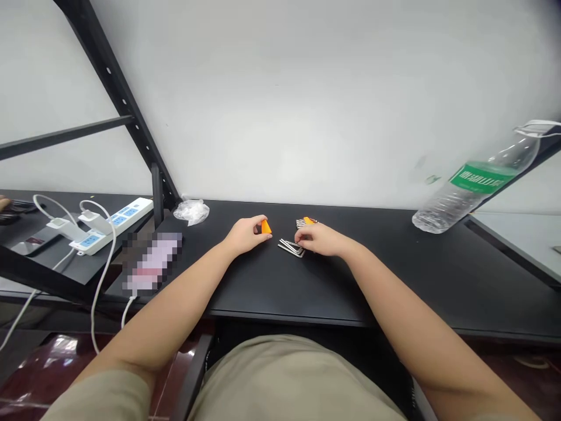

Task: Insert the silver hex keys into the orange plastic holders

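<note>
- Closest in, I see bent metal rods [288, 249] on the counter [289, 286] between the hands, long axis slanting from far left to near right.
- The right hand [323, 238] is nearer: the rods lie just left of its grip, fingertips at their right end; I can't tell whether it's clamped.
- My left hand [243, 236] has its grip pinched on an orange wedge [266, 228].
- Just beyond the right fingers sits a second orange piece [309, 220].
</note>
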Motion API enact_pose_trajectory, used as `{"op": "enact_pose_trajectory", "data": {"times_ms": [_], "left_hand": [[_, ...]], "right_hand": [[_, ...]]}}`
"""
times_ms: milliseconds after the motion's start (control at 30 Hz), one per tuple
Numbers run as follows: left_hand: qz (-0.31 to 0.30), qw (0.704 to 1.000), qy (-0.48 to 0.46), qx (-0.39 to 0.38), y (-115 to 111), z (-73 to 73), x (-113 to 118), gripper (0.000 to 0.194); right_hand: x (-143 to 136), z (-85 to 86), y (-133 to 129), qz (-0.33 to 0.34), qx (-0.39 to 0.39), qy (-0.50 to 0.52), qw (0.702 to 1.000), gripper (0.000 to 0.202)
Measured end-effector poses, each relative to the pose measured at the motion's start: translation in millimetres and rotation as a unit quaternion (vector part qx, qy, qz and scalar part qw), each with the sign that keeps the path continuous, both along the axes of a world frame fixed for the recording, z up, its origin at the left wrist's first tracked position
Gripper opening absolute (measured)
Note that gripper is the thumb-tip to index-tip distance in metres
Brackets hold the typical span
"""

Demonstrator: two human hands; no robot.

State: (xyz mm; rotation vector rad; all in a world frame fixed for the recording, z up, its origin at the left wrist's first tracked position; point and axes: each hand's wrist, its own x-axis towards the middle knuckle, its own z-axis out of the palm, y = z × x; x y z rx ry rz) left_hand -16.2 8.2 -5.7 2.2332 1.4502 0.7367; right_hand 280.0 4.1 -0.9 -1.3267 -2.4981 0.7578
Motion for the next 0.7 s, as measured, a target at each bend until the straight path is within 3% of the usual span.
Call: {"op": "enact_pose_trajectory", "data": {"times_ms": [167, 500, 700], "left_hand": [[-0.007, 1.0, 0.0, -0.004, 0, -0.1, 1, 0.05], [-0.005, 1.0, 0.01, -0.006, 1, -1.9, 0, 0.051], [-0.009, 1.0, 0.015, -0.009, 1, -0.9, 1, 0.05]], "right_hand": [[7, -6.0, 9, -0.032, 0.058, -0.034, 0.997, 0.013], [10, -10.5, 11, -0.028, 0.118, -0.034, 0.992, 0.023], [6, -10.9, 12, -0.042, 0.133, -0.033, 0.99, 0.013]]}}
